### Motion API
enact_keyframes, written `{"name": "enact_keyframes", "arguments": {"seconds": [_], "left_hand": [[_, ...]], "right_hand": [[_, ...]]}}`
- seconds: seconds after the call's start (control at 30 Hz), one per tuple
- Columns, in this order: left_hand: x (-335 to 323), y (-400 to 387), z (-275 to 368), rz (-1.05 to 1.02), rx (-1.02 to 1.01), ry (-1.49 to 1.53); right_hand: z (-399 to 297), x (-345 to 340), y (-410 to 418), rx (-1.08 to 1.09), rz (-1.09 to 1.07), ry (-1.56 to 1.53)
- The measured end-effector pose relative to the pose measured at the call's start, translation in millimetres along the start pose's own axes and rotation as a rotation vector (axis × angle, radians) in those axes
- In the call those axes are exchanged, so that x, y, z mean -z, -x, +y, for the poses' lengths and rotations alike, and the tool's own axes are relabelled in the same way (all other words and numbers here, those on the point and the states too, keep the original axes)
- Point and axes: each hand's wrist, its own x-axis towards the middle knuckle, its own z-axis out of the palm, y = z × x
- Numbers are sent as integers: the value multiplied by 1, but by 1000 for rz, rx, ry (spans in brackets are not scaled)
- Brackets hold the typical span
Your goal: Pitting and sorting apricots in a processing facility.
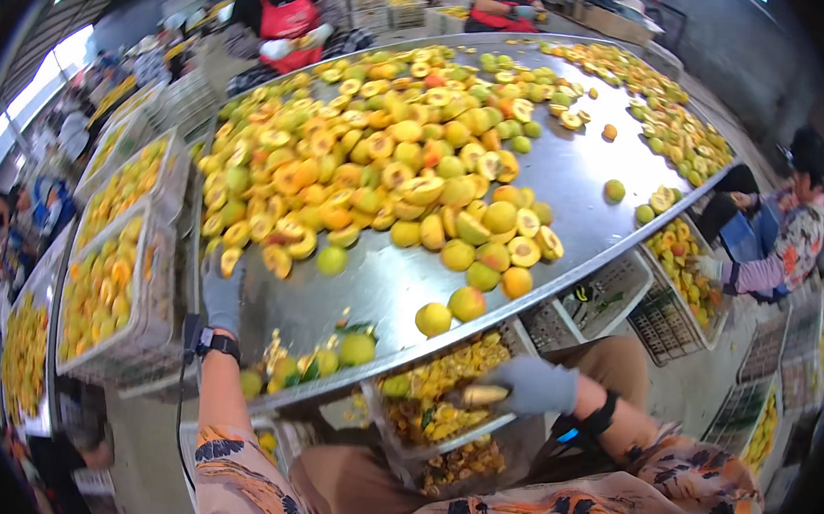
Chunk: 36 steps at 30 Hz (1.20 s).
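Observation:
My left hand point(222, 294), in a grey glove, reaches to the near left edge of a heap of yellow peaches point(361, 160). Between its fingers sits a peach half point(230, 261) with the cut face up. My right hand point(539, 386), also gloved, is closed around the pale handle of a tool point(485, 396); its dark working end is blurred. This hand is over a crate of yellow fruit scraps point(473, 358) below the table's near edge. Whole and halved peaches make up the heap on the metal table point(570, 153).
Stacked plastic crates of peaches point(105, 286) stand left of the table. A crate with green leaves point(606, 296) and a fuller fruit crate point(676, 268) are at right. A few peaches point(434, 319) lie by the raised rim. Co-workers point(289, 19) sit around the table.

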Motion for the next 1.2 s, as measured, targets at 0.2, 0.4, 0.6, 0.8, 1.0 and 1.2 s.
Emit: {"name": "enact_keyframes", "arguments": {"seconds": [0.2, 0.4, 0.6, 0.8, 1.0, 1.2], "left_hand": [[-110, -29, -2, -243, 181, 608], [-75, 56, 86, -605, 367, 990], [-20, 96, 141, -640, 438, 753], [-25, 95, 109, -213, 218, 621], [-35, 78, 96, -139, 517, 884], [-50, 62, 99, -43, 612, 936]], "right_hand": [[86, 161, -43, -224, 755, -180], [197, 249, -143, -213, 856, -561], [164, 229, -232, -310, 849, -249], [68, 209, -224, -126, 598, -218], [-63, 215, -286, 258, 359, 424], [-151, 250, -469, 404, 473, 430]]}}
